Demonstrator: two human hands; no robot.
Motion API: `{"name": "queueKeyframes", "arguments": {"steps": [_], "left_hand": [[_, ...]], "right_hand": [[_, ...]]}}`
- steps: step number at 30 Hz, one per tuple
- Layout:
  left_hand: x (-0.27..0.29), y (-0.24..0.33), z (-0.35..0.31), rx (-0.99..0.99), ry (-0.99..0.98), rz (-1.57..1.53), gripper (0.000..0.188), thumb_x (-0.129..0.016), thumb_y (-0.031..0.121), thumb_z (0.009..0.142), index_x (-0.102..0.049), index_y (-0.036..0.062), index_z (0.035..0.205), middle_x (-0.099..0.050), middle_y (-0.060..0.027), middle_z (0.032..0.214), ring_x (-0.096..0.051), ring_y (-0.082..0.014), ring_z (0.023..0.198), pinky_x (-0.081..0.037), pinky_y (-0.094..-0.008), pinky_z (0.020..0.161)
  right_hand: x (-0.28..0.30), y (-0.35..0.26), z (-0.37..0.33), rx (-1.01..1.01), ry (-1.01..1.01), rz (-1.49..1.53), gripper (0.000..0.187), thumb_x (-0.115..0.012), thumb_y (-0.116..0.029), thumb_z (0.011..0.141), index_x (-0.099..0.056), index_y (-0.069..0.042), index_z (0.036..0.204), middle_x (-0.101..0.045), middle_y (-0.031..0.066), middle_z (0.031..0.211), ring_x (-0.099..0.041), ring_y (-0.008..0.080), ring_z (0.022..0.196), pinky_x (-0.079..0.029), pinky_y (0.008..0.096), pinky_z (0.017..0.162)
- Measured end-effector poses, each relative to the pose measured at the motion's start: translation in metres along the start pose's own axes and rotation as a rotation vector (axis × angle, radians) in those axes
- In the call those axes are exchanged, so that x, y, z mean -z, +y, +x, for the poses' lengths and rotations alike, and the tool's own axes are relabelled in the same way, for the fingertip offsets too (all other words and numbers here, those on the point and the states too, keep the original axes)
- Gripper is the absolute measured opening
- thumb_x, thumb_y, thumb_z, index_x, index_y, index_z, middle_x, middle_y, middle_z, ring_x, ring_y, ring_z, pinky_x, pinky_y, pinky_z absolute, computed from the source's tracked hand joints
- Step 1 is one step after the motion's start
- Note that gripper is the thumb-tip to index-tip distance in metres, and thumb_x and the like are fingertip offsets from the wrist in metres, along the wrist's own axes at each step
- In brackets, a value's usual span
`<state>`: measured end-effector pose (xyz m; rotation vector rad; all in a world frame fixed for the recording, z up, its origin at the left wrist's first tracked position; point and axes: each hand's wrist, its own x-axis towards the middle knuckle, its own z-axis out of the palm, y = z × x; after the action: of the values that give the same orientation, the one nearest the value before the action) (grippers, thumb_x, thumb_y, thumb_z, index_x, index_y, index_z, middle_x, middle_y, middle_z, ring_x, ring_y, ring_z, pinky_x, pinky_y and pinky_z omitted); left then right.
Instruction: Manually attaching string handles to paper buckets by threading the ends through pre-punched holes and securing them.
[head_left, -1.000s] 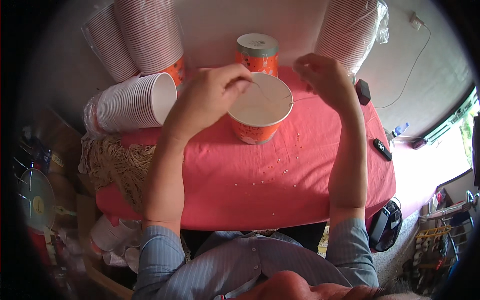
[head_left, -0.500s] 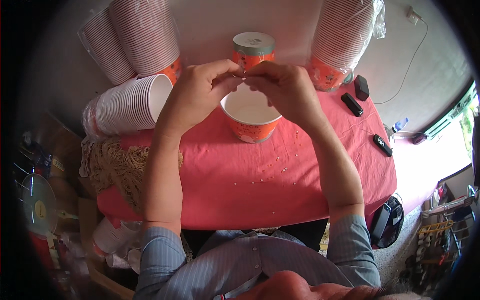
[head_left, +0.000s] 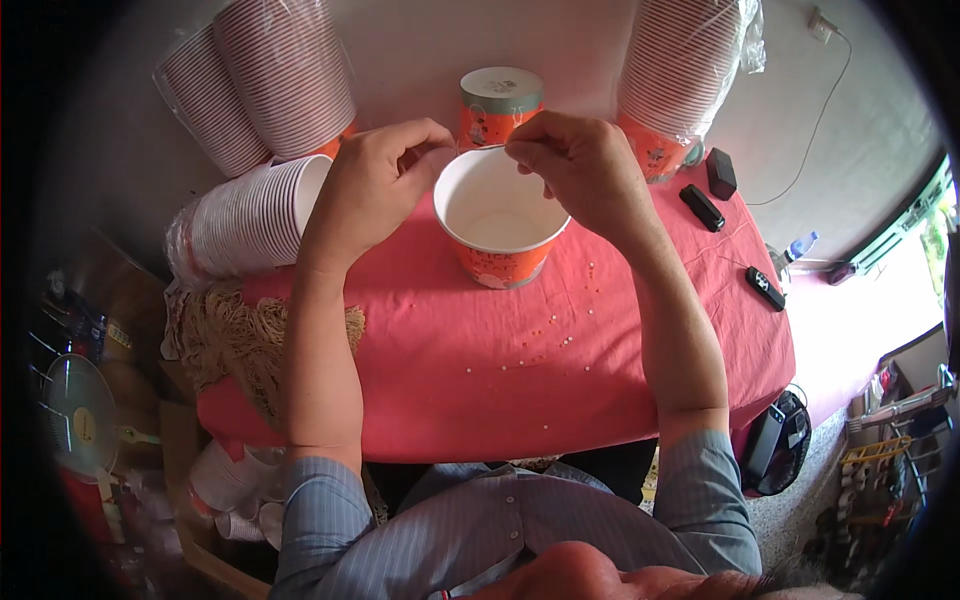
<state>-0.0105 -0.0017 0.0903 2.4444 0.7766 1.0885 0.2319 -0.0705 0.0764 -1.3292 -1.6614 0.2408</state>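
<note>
At the far rim of a round orange paper bucket with a white inside (head_left: pixel 497 225), the bare left hand (head_left: pixel 375 178) and the bare right hand (head_left: pixel 590 168) face each other

On a table spread with a pinkish-red cloth (head_left: pixel 470 415), the bucket stands upright, mouth upward, below and between the fingers. The left fingertips sit just beside the far left of its rim, thumb and forefinger drawn close. The right thumb and forefinger come together over the far rim, the other fingers curled beneath, covering part of the bucket's right side from view. A thin dark line (head_left: pixel 487 148) shows along the far rim between the fingertips; it is too fine to tell whether either hand pinches it, or whether the fingers touch the rim.

Behind the bucket stands an upturned orange paper bucket with a grey band and a white base (head_left: pixel 500 108). Near the left forearm lie a sideways stack of nested white paper buckets (head_left: pixel 250 218) and a tangled heap of beige strands (head_left: pixel 240 335). Small white and orange beads (head_left: pixel 569 339) are scattered on the cloth nearer the person. Beyond the right hand rises a plastic-wrapped stack of paper buckets (head_left: pixel 680 75), with a black oblong device (head_left: pixel 702 208) to its right.
</note>
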Motion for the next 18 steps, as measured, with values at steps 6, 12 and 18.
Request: {"name": "queueKeyframes", "arguments": {"steps": [6,12,18], "left_hand": [[-0.005,0.001,0.000,-0.111,0.077,0.011,0.008,-0.073,0.005,0.100,-0.074,-0.0012,0.104,-0.076,-0.0103,0.084,-0.072,-0.0144,0.075,-0.056,-0.0308,0.069],[-0.003,0.005,-0.001,-0.122,0.076,0.031,0.007,-0.073,0.004,0.100,-0.075,-0.0001,0.106,-0.076,-0.0090,0.087,-0.071,-0.0134,0.077,-0.056,-0.0300,0.070],[0.001,0.005,-0.001,-0.099,0.058,0.030,0.008,-0.074,0.006,0.101,-0.076,0.0009,0.108,-0.076,-0.0076,0.090,-0.070,-0.0130,0.079,-0.055,-0.0294,0.073]], "right_hand": [[0.004,-0.003,-0.001,0.051,0.016,-0.062,0.027,-0.079,-0.020,0.101,-0.080,-0.006,0.123,-0.079,0.0082,0.097,-0.076,0.0139,0.085,-0.061,0.0327,0.078],[-0.013,0.000,0.001,0.033,-0.069,0.262,0.044,-0.078,-0.030,0.105,-0.073,-0.004,0.140,-0.078,0.0087,0.117,-0.073,0.0158,0.114,-0.058,0.0348,0.099],[-0.037,0.009,0.000,-0.066,-0.177,0.560,0.028,-0.074,-0.024,0.107,-0.079,-0.001,0.123,-0.081,0.0063,0.106,-0.075,0.0130,0.100,-0.060,0.0308,0.088]]}}
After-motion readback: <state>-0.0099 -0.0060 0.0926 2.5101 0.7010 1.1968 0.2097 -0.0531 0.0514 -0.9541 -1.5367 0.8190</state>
